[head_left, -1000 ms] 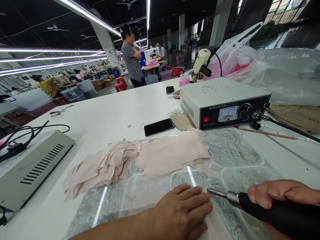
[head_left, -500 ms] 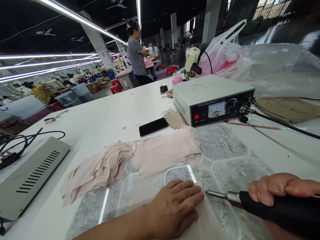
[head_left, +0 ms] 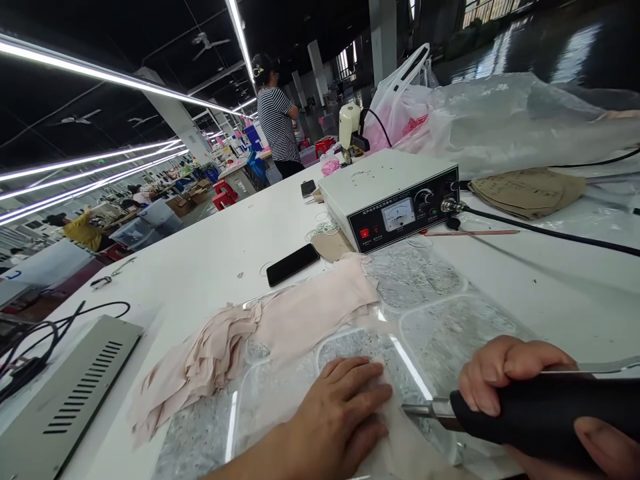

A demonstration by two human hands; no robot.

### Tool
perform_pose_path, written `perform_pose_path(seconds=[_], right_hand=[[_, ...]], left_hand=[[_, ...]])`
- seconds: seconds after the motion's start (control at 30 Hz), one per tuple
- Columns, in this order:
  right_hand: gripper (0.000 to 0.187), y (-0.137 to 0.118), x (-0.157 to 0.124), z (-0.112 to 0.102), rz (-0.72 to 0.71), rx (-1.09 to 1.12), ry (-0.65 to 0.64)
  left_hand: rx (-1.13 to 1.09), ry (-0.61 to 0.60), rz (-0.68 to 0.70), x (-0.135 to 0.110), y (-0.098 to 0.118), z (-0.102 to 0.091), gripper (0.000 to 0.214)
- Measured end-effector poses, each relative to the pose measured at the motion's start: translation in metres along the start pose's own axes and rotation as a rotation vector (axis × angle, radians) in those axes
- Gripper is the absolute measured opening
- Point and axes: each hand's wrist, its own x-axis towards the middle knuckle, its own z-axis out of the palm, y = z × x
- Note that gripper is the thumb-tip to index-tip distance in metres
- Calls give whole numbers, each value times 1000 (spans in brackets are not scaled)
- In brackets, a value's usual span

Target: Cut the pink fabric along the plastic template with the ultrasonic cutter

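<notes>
My left hand (head_left: 343, 410) lies flat, fingers stretched out, pressing a sheer whitish fabric (head_left: 407, 443) onto a grey marble-patterned board (head_left: 417, 273) with pale curved outlines. My right hand (head_left: 505, 370) is wrapped round the thick black handle of a handheld ultrasonic cutter (head_left: 545, 407). Its narrow metal tip points left and meets the fabric's edge just right of my left fingers. Beyond my left hand lie a flat stack of pale pink fabric pieces (head_left: 320, 300) and a rumpled pile of similar pieces (head_left: 215, 360).
A metal control box (head_left: 395, 187) with a dial stands behind the board, its black cable (head_left: 550, 232) running right. A phone (head_left: 293, 265) lies beside it. At left sits another grey box (head_left: 75, 393). Plastic bags (head_left: 500, 133) fill the back right; a person in stripes (head_left: 277, 127) stands beyond the table.
The cutter's tip has moved slightly nearer me along the fabric edge, and my right thumb now shows. My left hand stays pressed down. The view has shifted, moving the background left.
</notes>
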Motion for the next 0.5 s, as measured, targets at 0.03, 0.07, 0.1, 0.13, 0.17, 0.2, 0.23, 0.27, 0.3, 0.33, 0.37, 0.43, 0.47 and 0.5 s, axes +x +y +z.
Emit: perform_pose_path(seconds=[0.03,0.07,0.1,0.13,0.17,0.2,0.23,0.27,0.3,0.33,0.37,0.43,0.47,0.5], right_hand=[[28,-1,-1,2,35,8,-1],[28,-1,-1,4,43,10,-8],[27,-1,0,5,51,6,-14],[27,0,1,5,47,0,-18],[28,2,2,5,18,-4,-23],[29,4,3,5,5,-2,-21],[30,5,4,5,8,2,-13],[30,6,4,5,13,6,-4],[30,6,5,5,17,9,9],[31,6,5,5,5,11,20],[33,5,6,5,2,14,34],[38,3,8,5,-20,13,52],[40,1,10,5,-31,12,54],[41,-1,12,6,-39,8,55]], left_hand=[[11,-3,4,0,0,1,35],[22,-3,10,0,-1,2,35],[33,-2,14,0,-1,3,35],[43,2,19,0,-1,4,34],[52,7,22,0,-1,4,34],[62,10,24,0,-2,5,34],[72,8,26,-1,-2,6,34],[83,6,31,-1,-2,6,34],[94,8,35,-1,-2,7,34],[104,15,39,-1,-2,7,34],[113,23,43,-1,-2,7,34],[128,46,51,-1,-2,7,34],[134,54,53,-1,-2,7,34],[139,58,54,-1,-2,7,34]])
